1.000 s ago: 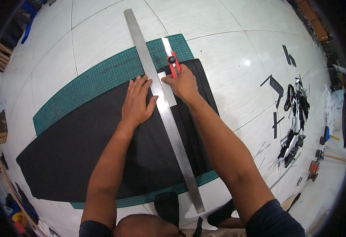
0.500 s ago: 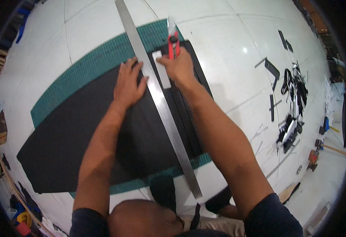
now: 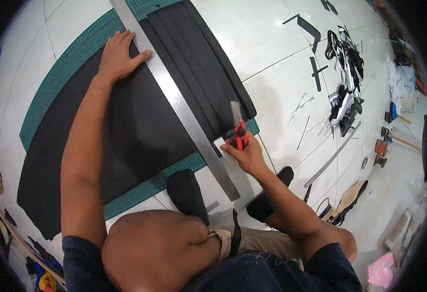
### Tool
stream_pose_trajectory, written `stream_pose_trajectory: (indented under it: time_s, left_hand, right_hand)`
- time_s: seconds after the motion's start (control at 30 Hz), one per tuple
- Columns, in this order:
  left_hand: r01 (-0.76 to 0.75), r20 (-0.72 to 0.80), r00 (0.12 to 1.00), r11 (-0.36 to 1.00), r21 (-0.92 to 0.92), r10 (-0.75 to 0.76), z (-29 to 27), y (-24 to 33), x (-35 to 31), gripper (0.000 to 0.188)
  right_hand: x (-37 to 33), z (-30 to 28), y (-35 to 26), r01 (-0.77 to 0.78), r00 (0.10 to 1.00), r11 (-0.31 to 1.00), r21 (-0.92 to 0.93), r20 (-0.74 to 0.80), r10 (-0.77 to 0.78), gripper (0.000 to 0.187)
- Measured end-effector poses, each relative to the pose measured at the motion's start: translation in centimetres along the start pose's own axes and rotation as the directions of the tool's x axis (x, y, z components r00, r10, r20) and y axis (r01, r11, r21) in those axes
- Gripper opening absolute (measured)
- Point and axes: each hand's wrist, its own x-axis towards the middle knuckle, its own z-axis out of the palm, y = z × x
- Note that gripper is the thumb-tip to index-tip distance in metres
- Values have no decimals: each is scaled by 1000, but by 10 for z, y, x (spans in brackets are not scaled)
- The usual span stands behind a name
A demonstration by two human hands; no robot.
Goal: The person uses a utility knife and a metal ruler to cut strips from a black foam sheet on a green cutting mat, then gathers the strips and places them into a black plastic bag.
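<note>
Spreading wide, my left grip (image 3: 118, 57) is resting on a long silver metal ruler (image 3: 175, 97) crossing black sheeting (image 3: 140, 121), near the far edge of the green gridded mat (image 3: 74, 61); by its near-right corner, my right grip (image 3: 247, 152) is holding a red-handled cutter (image 3: 239, 137) and touching a white strip (image 3: 220, 143).

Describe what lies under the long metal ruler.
Beside the ruler, black material, green mat and, at the near end, white tiles show, seemingly continuing beneath; what it directly covers cannot be seen.
</note>
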Motion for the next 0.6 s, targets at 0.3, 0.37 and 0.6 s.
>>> stream_pose_trajectory:
  time_s: [0.3, 0.37, 0.6]
  left_hand:
    - [-16, 274, 962, 997, 79, -6, -12, 3, 5, 138]
    - [24, 310, 950, 999, 48, -37, -11, 7, 5, 139]
    - [22, 270, 963, 1000, 7, -23, -14, 10, 5, 139]
  right_hand:
    - [-1, 26, 20, 25, 990, 999, -32, -139, -29, 37]
    - [-2, 24, 15, -48, 995, 993, -110, -95, 37, 37]
    - [-2, 23, 11, -74, 995, 994, -78, -75, 68, 37]
